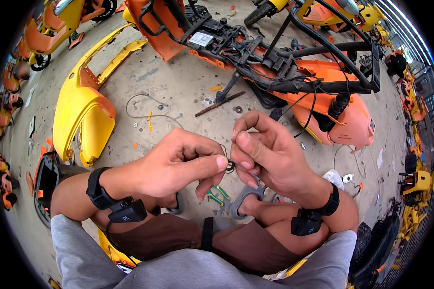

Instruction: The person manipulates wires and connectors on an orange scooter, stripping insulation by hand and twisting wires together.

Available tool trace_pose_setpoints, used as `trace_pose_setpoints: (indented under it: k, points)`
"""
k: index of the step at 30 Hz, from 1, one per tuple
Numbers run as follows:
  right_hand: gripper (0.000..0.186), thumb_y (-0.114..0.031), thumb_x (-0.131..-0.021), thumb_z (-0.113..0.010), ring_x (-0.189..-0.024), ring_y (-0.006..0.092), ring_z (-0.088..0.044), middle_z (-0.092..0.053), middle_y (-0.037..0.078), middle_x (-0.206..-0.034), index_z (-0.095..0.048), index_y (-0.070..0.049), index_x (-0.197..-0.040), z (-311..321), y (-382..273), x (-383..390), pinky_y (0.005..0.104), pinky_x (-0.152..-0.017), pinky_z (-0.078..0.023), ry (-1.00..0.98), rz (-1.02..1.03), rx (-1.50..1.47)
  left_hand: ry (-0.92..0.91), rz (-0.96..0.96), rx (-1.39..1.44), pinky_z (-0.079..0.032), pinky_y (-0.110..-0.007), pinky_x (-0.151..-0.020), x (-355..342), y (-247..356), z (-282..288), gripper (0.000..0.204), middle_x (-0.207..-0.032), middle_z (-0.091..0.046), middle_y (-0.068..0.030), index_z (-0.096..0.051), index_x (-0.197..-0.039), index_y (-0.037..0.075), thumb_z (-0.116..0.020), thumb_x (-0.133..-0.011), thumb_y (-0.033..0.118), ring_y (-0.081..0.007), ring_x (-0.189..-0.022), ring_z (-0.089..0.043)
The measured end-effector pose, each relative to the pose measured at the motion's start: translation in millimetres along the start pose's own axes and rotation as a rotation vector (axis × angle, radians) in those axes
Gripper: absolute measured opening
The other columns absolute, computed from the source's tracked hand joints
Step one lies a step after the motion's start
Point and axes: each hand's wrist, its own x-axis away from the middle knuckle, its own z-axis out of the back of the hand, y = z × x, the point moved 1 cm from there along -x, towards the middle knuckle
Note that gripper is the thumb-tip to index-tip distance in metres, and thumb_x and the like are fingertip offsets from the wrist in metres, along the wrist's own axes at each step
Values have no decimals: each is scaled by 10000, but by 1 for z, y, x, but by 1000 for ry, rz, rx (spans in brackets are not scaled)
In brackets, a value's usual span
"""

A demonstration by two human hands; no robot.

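Coil is sitting between left hand and right hand. The left is pinching it; the right is resting curled beside it, whether clamped I cannot tell. Light, steady pressure is probably serving best.

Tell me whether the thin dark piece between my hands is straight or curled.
Curled, where it shows: the thin dark piece forms small loops between the left hand and right hand. The rest is hidden.
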Motion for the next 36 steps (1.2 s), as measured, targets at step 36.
trace_pose_setpoints:
  k: [36]
  points:
    - [164, -194, -979, -501, -546, 94, -400, -483, 34, -689, -479, -43, -1039, 6, 3, 0, 252, -476, -417, -35, -31, -77, 4, -36, -17, -492, -279, -650, -1, -1, 5, 333, -654, -589, -76, -581, -775, -36, -458, -988, 189, -143, -620, -585]
